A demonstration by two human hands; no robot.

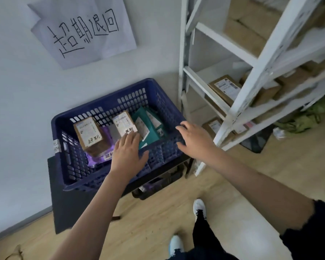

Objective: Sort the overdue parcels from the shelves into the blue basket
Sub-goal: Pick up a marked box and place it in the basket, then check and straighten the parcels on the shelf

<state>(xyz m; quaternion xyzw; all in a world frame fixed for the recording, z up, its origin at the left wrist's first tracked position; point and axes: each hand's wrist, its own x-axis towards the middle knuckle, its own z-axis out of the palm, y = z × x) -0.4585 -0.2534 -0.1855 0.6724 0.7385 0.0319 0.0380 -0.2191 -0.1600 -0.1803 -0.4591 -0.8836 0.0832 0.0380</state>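
Both empty and spread: left hand (129,154) flat over the blue basket (159,111), fingertips touching a labelled brown parcel (124,123) inside; right hand (195,141) above the rim. Leaning stack, so likely to topple onto the teal parcel (148,126) if nudged; more parcels waiting on the shelves (223,87).

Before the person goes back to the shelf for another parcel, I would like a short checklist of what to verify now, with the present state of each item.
1. Left hand empty: ok, its fingers lie flat on a brown cardboard parcel in the basket, not closed around it.
2. Right hand empty: ok, open over the rim of the blue plastic basket.
3. Parcels inside the basket, none hanging over the rim: ok.
4. Basket steady on its dark stand: cannot tell.
5. Parcels left on the white metal shelves: ok, several brown boxes remain.
6. Those remaining are overdue: cannot tell, labels unreadable.
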